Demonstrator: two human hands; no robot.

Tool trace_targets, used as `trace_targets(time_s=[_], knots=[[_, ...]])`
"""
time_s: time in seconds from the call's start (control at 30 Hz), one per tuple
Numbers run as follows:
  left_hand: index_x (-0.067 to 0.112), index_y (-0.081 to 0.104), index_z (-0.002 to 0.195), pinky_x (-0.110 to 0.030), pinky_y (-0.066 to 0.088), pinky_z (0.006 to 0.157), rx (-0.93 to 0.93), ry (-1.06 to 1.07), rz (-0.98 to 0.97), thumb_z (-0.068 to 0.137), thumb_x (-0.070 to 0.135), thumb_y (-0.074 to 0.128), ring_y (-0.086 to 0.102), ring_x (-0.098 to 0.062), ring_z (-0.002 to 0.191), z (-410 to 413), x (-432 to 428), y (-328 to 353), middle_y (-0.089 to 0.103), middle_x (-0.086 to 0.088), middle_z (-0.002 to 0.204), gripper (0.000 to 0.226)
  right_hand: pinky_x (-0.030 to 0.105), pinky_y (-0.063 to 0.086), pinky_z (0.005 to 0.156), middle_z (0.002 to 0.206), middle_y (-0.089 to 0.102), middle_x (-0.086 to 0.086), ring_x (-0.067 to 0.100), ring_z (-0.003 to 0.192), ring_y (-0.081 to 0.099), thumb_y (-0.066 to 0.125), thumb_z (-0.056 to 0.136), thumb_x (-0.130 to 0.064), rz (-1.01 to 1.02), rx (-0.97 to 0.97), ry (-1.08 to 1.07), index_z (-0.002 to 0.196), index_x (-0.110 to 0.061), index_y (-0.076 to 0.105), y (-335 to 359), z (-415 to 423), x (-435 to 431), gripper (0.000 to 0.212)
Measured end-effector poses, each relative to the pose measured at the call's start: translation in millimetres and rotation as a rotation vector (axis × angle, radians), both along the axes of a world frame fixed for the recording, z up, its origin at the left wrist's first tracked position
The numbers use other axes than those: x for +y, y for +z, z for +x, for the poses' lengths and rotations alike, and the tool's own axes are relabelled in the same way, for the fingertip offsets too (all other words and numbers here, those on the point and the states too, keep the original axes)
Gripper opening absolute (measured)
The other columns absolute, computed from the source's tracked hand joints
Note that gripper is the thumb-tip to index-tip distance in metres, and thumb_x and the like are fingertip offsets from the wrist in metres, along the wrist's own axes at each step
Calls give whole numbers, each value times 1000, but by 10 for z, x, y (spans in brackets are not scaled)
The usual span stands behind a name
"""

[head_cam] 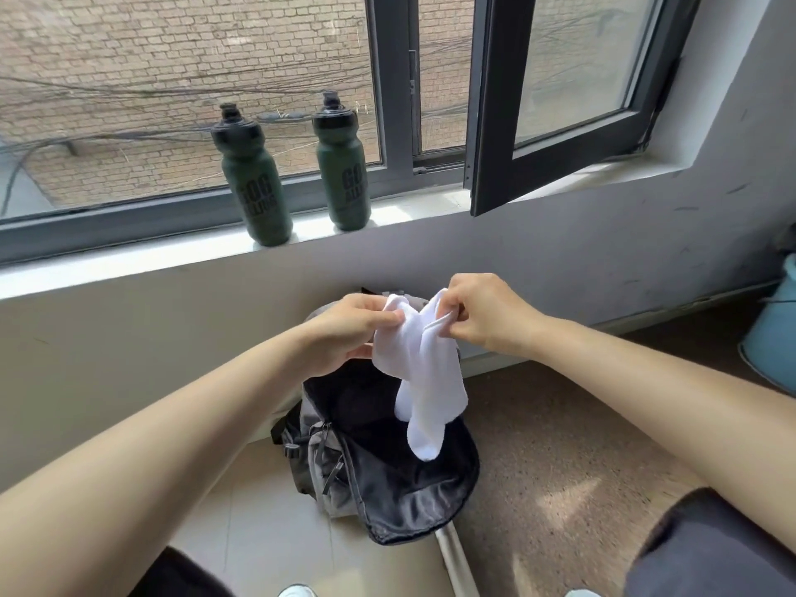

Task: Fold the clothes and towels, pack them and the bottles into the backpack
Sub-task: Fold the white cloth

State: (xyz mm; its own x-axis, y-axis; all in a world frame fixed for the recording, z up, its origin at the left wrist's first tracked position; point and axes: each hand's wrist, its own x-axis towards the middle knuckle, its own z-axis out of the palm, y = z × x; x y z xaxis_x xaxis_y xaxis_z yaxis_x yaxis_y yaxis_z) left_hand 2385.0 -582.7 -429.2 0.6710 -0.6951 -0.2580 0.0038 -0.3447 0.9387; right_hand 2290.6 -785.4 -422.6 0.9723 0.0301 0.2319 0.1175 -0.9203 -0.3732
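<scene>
Left hand: the left hand [355,331] is pinching one top edge of the white socks [424,372], with thumb and fingers curled onto the cloth.
Right hand: the right hand [480,314] is gripping the other top edge, fingers bent round it.
Socks: they are hanging straight above the backpack [387,501], with the toes dangling over its open mouth.
Bottles: the green bottles [254,178] are standing upright on the windowsill [129,269], above and beyond the backpack.
Doing it well: the person is probably matching the cuffs. Laying them edge to edge, doubling the socks over once and lowering them flat against one wall of the backpack should leave room for the bottles.
Hard to make out: the backpack's dark lining is hiding whatever is lying inside it. Whether the toes are brushing its rim cannot be told. No towels or other clothes are showing near the backpack.
</scene>
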Motion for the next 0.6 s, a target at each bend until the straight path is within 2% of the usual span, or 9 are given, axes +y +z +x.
trace_targets(time_s=[0.07, 0.13, 0.2, 0.23, 0.3, 0.4, 0.47, 0.53, 0.6], knots=[[14, 77, 110, -27, 56, 80, -25, 11, 2, 104, 16, 58, 68, -12, 91, 23, 15, -6, 75, 1, 100, 20, 30, 40, 72, 85, 48, -8, 16, 79, 52, 77, 86, -21, -57, -30, 25, 79, -16, 72, -13, 3, -80, 10], [9, 72, 121, -29, 55, 83, -40, -24, 23, 102, 8, 55, 66, -14, 96, 49, 46, -7, 73, -2, 107, 25, 28, 41, 76, 95, 48, -6, 16, 92, 48, 78, 87, -26, -99, -95, 63, 81, -15, 74, 4, -15, -104, 13], [10, 69, 126, -30, 53, 86, -38, -72, 39, 99, -1, 49, 65, -15, 100, 63, 76, 0, 70, -4, 110, 35, 29, 41, 87, 106, 54, -7, 15, 105, 46, 76, 89, -31, -61, -123, 90, 82, -16, 74, 87, -48, -76, 16], [10, 68, 127, -31, 53, 89, -31, -95, 35, 98, -3, 47, 64, -16, 102, 75, 92, 0, 69, -5, 111, 38, 29, 41, 90, 107, 59, -7, 14, 106, 48, 74, 90, -30, -3, -95, 96, 84, -16, 74, 141, -76, -57, 16], [7, 69, 127, -37, 54, 93, -12, -89, -9, 102, 2, 48, 65, -21, 104, 100, 118, -18, 71, -12, 113, 33, 27, 44, 85, 97, 68, 0, 10, 96, 57, 70, 93, -23, 196, 14, 115, 90, -12, 74, 244, -140, -28, 12], [8, 75, 115, -32, 58, 79, -39, 46, -88, 102, 19, 62, 69, -21, 93, 71, 124, -6, 75, -12, 104, 21, 31, 50, 83, 96, 71, 18, 13, 88, 63, 62, 96, -5, 564, 195, 195, 97, -5, 72, 305, -215, -31, 11], [12, 75, 109, -30, 56, 73, -145, 150, -118, 96, 21, 72, 69, -18, 85, 55, 84, -9, 75, -9, 94, 16, 26, 49, 84, 94, 71, 13, 12, 91, 64, 56, 98, 1, 683, 295, 230, 102, -1, 72, 307, -251, -37, 16], [16, 68, 108, -29, 52, 67, -244, 197, -145, 93, 16, 76, 64, -15, 75, 44, 58, -11, 71, -9, 86, 17, 18, 50, 78, 89, 70, 4, 8, 87, 65, 52, 99, 4, 764, 370, 237, 101, 2, 71, 319, -287, -20, 19], [19, 65, 109, -32, 54, 70, -256, 91, -156, 96, 8, 68, 63, -16, 79, 18, 54, 16, 73, -18, 97, 17, 16, 49, 72, 86, 69, 2, 7, 83, 64, 53, 98, 5, 829, 391, 235, 95, -3, 72, 345, -310, -21, 21]])
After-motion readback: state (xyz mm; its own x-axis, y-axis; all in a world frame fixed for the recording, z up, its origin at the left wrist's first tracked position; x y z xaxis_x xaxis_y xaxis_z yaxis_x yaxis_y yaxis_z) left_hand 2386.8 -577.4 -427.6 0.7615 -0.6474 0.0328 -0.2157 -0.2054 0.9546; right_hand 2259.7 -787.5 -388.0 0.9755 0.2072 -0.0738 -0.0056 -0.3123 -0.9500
